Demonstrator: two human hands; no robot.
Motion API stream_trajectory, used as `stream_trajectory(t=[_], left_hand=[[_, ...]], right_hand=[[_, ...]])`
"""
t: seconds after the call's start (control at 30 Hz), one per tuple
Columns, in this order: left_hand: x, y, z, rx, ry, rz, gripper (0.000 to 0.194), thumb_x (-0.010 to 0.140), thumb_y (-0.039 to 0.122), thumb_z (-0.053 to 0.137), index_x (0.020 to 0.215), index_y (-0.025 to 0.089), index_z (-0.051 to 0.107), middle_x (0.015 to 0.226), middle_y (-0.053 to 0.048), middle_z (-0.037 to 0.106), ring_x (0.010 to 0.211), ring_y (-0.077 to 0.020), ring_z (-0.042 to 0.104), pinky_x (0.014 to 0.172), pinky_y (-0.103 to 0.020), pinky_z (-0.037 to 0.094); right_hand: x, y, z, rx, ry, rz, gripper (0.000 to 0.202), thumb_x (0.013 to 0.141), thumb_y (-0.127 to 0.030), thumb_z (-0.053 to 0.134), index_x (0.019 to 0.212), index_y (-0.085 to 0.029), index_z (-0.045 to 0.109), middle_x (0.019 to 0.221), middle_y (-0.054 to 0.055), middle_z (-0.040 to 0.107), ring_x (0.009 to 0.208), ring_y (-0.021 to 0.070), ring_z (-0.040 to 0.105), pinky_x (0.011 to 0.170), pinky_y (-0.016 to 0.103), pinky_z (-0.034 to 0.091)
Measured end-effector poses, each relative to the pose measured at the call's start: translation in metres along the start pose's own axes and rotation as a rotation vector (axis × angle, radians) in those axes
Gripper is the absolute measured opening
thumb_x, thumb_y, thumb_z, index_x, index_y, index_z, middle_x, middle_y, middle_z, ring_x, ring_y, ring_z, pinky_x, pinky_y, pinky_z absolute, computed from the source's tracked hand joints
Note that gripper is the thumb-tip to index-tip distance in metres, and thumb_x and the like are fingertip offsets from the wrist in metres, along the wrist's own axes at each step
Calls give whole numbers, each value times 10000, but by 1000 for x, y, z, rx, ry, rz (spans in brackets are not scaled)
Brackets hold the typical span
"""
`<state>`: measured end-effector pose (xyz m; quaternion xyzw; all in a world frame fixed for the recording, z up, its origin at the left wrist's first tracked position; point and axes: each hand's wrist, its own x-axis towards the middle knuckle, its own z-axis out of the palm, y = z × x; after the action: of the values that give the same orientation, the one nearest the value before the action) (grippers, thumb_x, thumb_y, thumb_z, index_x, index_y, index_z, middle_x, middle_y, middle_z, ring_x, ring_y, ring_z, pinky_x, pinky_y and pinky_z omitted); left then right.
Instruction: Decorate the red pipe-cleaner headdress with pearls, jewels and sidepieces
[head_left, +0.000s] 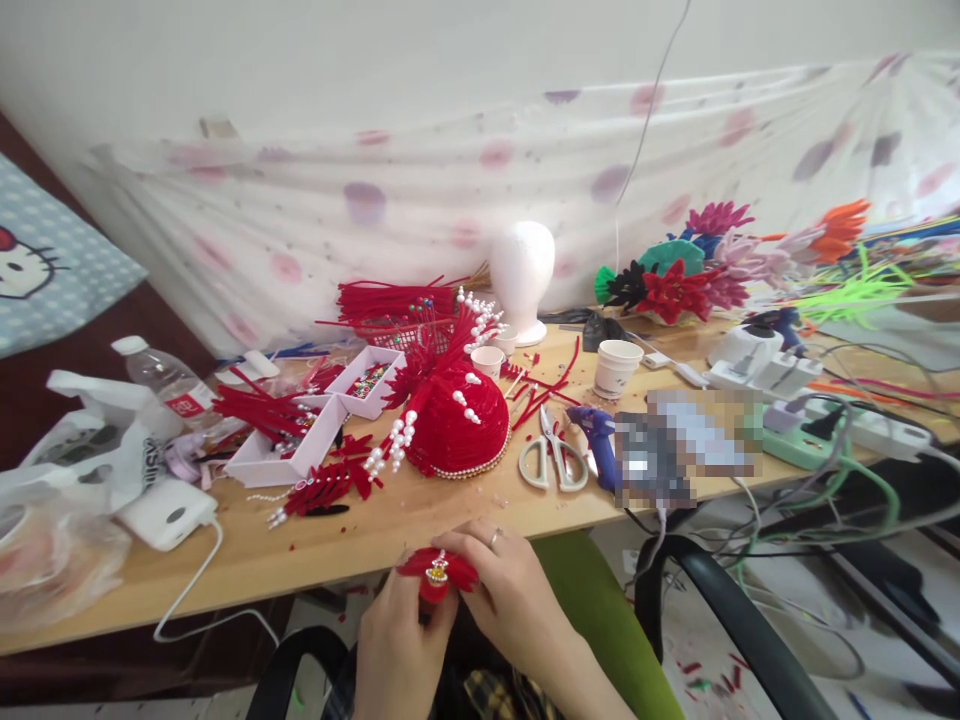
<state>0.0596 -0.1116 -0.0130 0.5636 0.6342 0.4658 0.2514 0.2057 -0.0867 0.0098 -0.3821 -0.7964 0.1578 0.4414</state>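
Just in front of the table edge, my left hand (401,625) and my right hand (499,580) are both closed on a red fuzzy ornament (435,592). A small gold and pearl charm (436,570) sits at its middle. Fingers cover part of the ornament. A ring shows on my right hand. Beyond them on the table stands a red domed headpiece (461,425) with pearl sprays and a beaded rim. To its right lie open scissors (553,460) with pale handles and a blue glue gun (596,435).
White boxes (289,455) of beads and red stems stand left of the headpiece. A foam head (523,275) and a paper cup (617,367) are behind. Power strips and cables (806,430) crowd the right. A plastic bottle (161,380) and bags (56,550) lie left.
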Motion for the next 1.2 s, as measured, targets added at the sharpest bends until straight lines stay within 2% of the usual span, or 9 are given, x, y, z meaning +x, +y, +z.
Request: stream_trajectory(t=[0.13,0.27,0.47,0.67,0.83,1.0,1.07,1.13,1.2], left_hand=[[0,18,0,-338,-102,-185,227,721,407,801,717,228,661,600,-12,607,575,-195,569,581,-267,470],[4,28,1,-807,-331,-537,462,645,592,805,639,172,612,535,19,535,431,-125,498,417,-233,412],[9,20,1,-1154,-406,-777,445,536,362,930,671,153,561,548,74,472,421,-37,394,386,-152,331],[15,17,4,-1229,-383,-956,351,632,164,832,645,158,481,538,90,403,400,-26,358,369,-138,270],[16,12,5,-1102,-305,-793,346,600,290,868,628,149,553,481,95,368,388,-39,334,372,-160,269],[15,10,-4,-845,-131,-383,419,621,437,870,522,149,581,491,35,476,468,-74,424,447,-177,355],[15,14,-8,-789,-62,-253,335,562,371,913,675,163,676,641,5,614,576,-107,527,542,-187,441],[16,21,-11,-749,-36,-183,430,557,321,918,925,196,734,868,-32,700,727,-154,608,673,-222,507],[16,26,-11,-658,-41,-143,378,598,291,893,937,193,760,943,-59,708,831,-194,636,762,-249,525]], right_hand=[[0,0,0,67,28,64,309,902,-75,469,1110,-209,655,970,66,703,884,191,654,768,284,510],[0,2,1,100,94,54,342,875,-44,447,1089,-213,654,954,57,710,859,183,661,746,275,508],[1,3,3,140,126,33,301,895,-61,475,1075,-227,650,973,47,725,880,165,673,775,263,514],[0,4,6,213,150,84,278,888,-89,525,1096,-223,649,1019,57,732,936,177,680,824,285,533],[-1,2,6,186,187,91,258,936,-113,475,1101,-229,634,982,56,725,920,181,680,808,285,538],[0,-3,1,177,140,128,299,967,-155,443,1219,-223,589,1100,99,695,965,194,661,849,304,530],[1,-5,-1,184,52,125,311,966,-146,431,1231,-217,576,1130,105,684,984,196,650,862,309,523],[1,-5,-1,171,-48,103,318,952,-131,431,1229,-209,566,1126,112,682,999,214,645,864,329,521],[1,-5,1,164,-139,111,309,936,-117,443,1210,-200,558,1104,115,685,1022,234,644,868,347,518]])
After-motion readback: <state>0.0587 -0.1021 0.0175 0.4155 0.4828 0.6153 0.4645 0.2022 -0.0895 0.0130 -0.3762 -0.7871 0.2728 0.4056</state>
